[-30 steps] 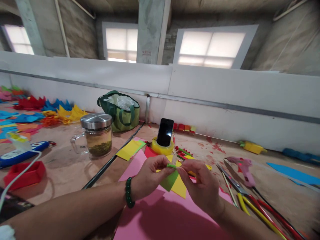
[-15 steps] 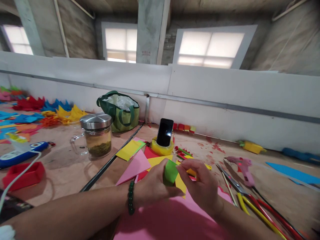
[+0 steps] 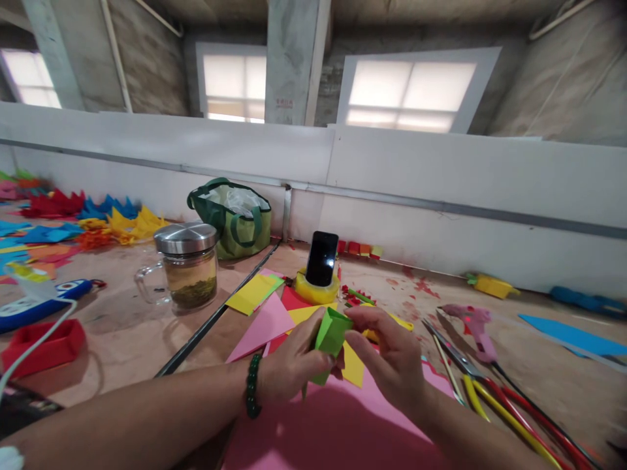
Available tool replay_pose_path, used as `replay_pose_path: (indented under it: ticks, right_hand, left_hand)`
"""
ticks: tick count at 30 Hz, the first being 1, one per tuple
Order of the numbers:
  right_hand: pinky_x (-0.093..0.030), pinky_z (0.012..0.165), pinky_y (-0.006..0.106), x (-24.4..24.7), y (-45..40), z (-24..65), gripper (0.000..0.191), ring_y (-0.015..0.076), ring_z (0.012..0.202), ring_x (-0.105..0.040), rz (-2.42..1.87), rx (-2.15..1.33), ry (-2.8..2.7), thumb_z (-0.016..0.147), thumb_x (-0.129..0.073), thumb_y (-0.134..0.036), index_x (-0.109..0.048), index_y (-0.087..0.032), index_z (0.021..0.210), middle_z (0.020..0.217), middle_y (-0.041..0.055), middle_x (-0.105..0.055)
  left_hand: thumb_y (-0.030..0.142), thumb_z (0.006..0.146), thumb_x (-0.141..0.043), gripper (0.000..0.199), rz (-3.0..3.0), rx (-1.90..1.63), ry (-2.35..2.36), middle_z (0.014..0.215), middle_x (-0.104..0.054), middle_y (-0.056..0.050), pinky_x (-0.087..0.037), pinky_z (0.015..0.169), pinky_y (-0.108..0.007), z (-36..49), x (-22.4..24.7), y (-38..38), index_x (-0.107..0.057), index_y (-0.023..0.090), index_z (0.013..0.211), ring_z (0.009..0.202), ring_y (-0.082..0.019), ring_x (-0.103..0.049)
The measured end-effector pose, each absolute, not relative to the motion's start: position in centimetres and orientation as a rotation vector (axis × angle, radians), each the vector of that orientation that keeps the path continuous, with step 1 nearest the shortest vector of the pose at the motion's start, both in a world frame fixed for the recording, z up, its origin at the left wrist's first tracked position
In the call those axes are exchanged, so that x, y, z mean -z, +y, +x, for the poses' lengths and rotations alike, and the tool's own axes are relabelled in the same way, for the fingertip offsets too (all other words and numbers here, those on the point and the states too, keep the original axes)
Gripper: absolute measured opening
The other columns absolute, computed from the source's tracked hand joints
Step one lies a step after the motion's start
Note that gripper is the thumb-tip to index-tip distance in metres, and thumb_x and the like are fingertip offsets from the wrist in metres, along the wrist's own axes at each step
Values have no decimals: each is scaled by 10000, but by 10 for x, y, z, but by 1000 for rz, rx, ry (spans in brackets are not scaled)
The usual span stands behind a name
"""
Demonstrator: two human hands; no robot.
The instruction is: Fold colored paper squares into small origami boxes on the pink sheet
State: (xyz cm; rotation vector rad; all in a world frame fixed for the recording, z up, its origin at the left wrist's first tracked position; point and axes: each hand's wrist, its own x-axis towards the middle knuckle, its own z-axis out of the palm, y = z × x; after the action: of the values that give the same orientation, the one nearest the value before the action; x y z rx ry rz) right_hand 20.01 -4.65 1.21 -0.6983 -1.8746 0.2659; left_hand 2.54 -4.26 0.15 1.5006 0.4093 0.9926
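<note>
A bright green folded piece of foam or paper, box-like with an open top (image 3: 331, 334), is held upright in my left hand (image 3: 298, 362), its thumb across the near side. My right hand (image 3: 389, 356) pinches the piece's upper right edge between thumb and forefinger. Beneath both hands lies a large pink sheet (image 3: 333, 424). Yellow sheets (image 3: 353, 367) and a pink sheet with a pointed end (image 3: 267, 326) lie just beyond. A green bead bracelet (image 3: 253, 386) is on my left wrist.
A phone (image 3: 322, 258) leans on a yellow tape roll (image 3: 317, 288). To the right lie scissors (image 3: 463, 362) and a pink glue gun (image 3: 477, 326). A glass tea mug (image 3: 189, 271), a green bag (image 3: 240, 225) and a red foam box (image 3: 43, 349) stand left.
The green piece has turned in my left hand, now showing its open top and longer side. My left thumb has moved onto its near face; my right fingers stay at its edge.
</note>
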Motion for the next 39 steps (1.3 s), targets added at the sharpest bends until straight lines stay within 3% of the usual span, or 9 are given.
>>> replay_pose_path:
  ticks: [7, 14, 21, 39]
  right_hand:
    - [-539, 600, 262, -14, -46, 196, 183, 137, 649, -634, -837, -229, -1798, 782, -672, -183, -624, -207, 957, 824, 27, -687]
    - [-535, 490, 242, -20, -49, 192, 194, 153, 585, -654, -930, -587, -1653, 774, -670, -239, -592, -207, 949, 700, 7, -672]
    - [-536, 576, 256, -21, -43, 194, 217, 151, 620, -649, -941, -579, -1671, 757, -691, -248, -585, -202, 941, 685, 5, -672]
    - [-522, 610, 293, -20, -41, 195, 244, 173, 659, -648, -998, -587, -1684, 756, -689, -314, -546, -207, 922, 708, 14, -661]
  left_hand:
    - [333, 746, -502, 298, 1528, -948, 394, 779, -598, -47, -472, 601, -277, 23, 7, -43, -525, 143, 975, 697, -180, -585]
    - [442, 771, -554, 364, 1397, -953, 430, 760, -613, -70, -479, 656, -297, 28, 1, -45, -594, 112, 918, 691, -184, -605]
    - [525, 835, -572, 432, 1513, -1106, 599, 649, -507, -18, -331, 508, -207, 31, 7, -40, -569, 104, 740, 567, -94, -438]
    - [535, 865, -499, 441, 1650, -1089, 705, 591, -451, 6, -305, 487, -211, 31, 7, -41, -538, 138, 677, 535, -98, -384]
